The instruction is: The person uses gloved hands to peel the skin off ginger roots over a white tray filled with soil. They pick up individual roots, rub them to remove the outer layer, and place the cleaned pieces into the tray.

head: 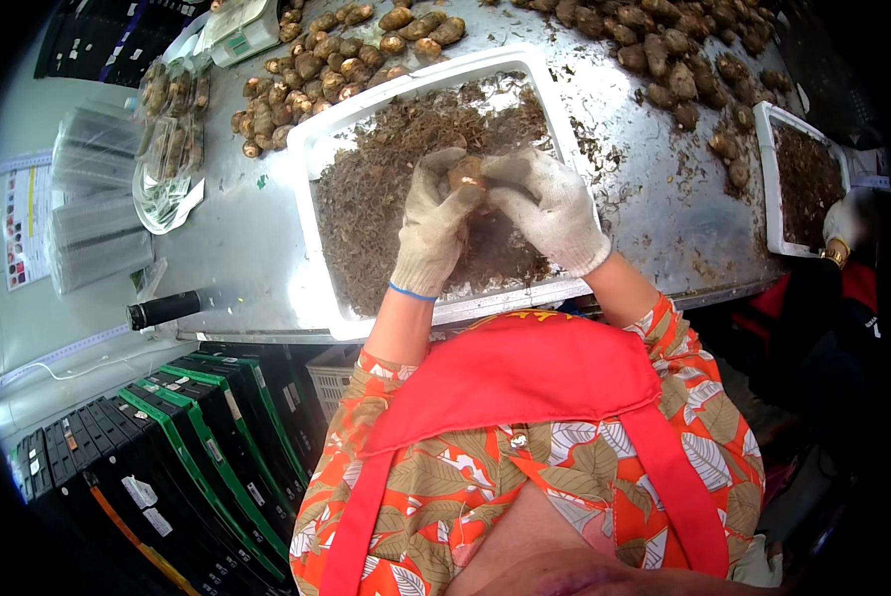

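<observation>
My left hand [434,216], in a dirty white knit glove, grips a brown taro corm [466,173] over a white foam box [313,223]. A pale cut patch shows on the corm. My right hand [546,205], gloved alike, has its thumb and fingers closed against the corm's right side. Whether it also holds a small tool is hidden. Under both hands, brown fibrous peelings [371,201] cover much of the box floor, with white foam showing at the top.
Taro corms lie heaped behind the box [319,71] and at the upper right [661,52]. Filled clear packs [173,141], stacked plastic trays [95,194], a scale [241,33] and a black cylinder [164,309] line the left. A co-worker's gloved hand [844,220] rests by another foam box [777,186].
</observation>
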